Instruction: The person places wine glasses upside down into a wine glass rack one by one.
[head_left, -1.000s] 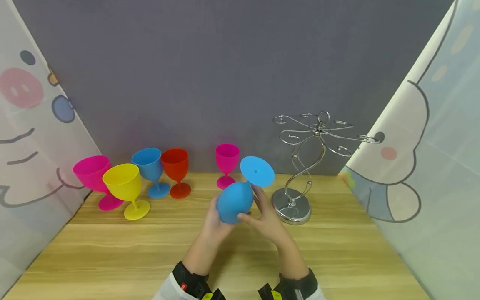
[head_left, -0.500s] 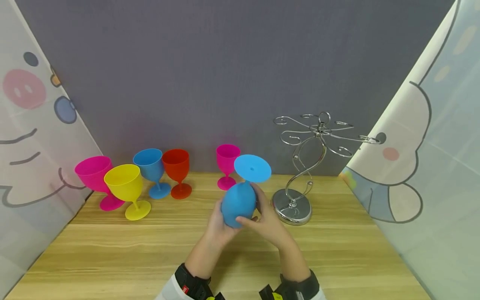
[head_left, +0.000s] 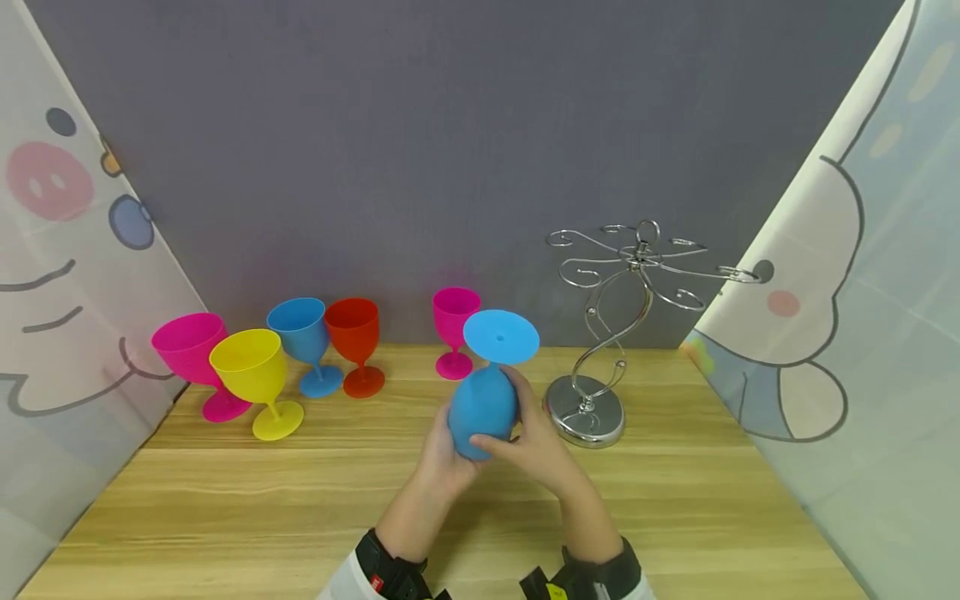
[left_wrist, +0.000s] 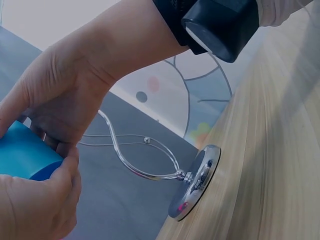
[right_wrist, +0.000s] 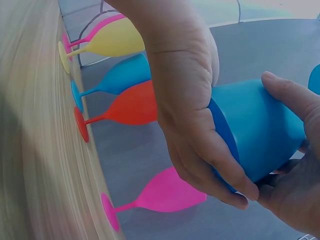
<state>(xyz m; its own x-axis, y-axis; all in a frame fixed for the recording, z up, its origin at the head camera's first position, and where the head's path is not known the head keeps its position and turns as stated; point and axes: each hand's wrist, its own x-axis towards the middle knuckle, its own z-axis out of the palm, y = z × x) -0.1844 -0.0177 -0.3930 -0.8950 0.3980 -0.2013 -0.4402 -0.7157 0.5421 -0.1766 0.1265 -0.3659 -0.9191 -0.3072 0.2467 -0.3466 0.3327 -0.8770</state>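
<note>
A blue plastic goblet is held upside down above the table, its flat round foot on top and its mouth facing down. My left hand holds it from the left around the rim, as the right wrist view shows with the fingers along the mouth's edge. From the right, my right hand grips the bowl, its thumb across the front and its fingers behind. In the left wrist view both hands close round the goblet. A chrome stemware rack with curled arms stands to the right of my hands.
Upright on the wooden table at the left stand a pink goblet, a yellow goblet, another blue goblet and a red goblet. A smaller-looking pink goblet is behind my hands, near the grey back panel.
The blue goblet in my hands has tipped from a rightward lean to nearly straight upside down, and shifted slightly right. Both hands keep their hold; the rack and other goblets stay put.
</note>
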